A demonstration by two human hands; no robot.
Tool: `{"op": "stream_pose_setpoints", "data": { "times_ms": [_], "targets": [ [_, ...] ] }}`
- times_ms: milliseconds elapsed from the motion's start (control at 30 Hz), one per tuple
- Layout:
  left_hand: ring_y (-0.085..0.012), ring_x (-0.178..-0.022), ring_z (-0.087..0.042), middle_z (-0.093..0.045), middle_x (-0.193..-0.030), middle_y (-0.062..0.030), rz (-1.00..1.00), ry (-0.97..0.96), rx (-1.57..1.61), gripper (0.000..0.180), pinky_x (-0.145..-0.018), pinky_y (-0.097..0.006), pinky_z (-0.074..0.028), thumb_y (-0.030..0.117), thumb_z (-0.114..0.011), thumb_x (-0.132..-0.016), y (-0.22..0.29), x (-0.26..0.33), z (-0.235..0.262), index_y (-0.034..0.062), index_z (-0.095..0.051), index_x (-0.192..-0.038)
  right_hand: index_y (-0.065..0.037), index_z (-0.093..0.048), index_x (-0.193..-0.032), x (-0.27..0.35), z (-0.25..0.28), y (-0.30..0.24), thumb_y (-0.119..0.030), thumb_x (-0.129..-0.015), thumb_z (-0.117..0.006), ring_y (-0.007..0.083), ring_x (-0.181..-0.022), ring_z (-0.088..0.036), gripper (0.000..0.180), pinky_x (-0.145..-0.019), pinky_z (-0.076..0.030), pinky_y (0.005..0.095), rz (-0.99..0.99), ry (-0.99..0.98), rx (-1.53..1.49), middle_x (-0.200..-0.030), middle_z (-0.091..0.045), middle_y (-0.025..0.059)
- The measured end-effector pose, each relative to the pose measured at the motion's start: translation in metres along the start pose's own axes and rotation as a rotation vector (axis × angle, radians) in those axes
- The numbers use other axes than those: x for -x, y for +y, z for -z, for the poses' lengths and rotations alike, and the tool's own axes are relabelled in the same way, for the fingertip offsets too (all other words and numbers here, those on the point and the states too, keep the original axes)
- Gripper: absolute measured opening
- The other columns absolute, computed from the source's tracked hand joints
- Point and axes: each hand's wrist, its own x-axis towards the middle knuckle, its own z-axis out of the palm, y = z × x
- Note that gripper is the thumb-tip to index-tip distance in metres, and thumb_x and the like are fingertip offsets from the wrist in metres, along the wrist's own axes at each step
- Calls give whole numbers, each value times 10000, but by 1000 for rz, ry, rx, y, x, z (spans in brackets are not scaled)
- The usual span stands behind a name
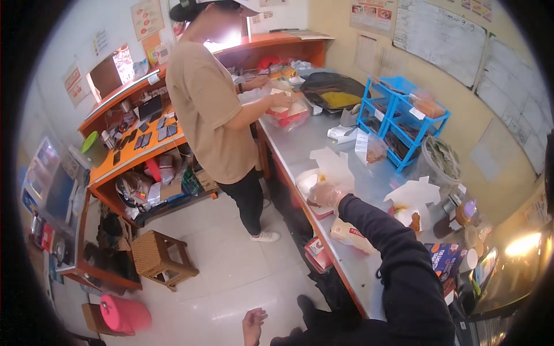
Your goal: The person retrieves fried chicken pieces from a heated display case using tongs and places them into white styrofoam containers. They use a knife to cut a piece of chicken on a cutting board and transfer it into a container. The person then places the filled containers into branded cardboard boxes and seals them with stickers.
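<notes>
My right hand, in a clear plastic glove, reaches across the metal table to an open white paper food box. Its fingers curl at the box's near side, beside a rounded white mound that looks like rice; the fingertips are partly hidden. My left hand hangs low over the floor, bare, with loosely bent fingers and nothing in it. To the right of my right forearm stands a second open food box with white and brown food. A closed paper box lies just under my right wrist.
Across the table, a person handles a red-and-white box in plastic. Blue stacked racks, a clear tub of leaves and a black-wrapped basin line the wall side. A woven stool and pink bin stand left.
</notes>
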Motion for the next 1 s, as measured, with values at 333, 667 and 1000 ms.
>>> {"op": "stream_pose_setpoints", "data": {
  "times_ms": [333,667,1000],
  "targets": [
    [-147,-964,-648,-691,-1060,-68,-593,-135,-22,200,-881,-287,-478,107,-636,-963,126,29,-5,4,-635,-1134,-81,-468,-1426,231,135,-71,-626,-951,-494,314,-1197,-580,723,-953,-492,455,82,165,-1871,-1354,-560,162],
    [-134,-1025,-604,-662,-1070,-36,-723,-850,97,174,-866,-283,-465,61,-744,-858,178,130,-101,37,-665,-1011,-164,-184,-1589,473,88,-300,-767,-913,-378,298,-1292,-488,927,-1074,-386,508,407,236,-2658,-1537,-371,130],
    [-324,-945,-584,-640,-973,-89,-1376,-832,-382,84,-828,-433,-395,136,-643,-879,119,248,-271,80,-592,-916,-126,-136,-1592,659,-18,-424,-704,-928,-447,325,-1386,-386,934,-1104,-345,520,-217,975,-2541,-1611,-234,121]
  ]
}}
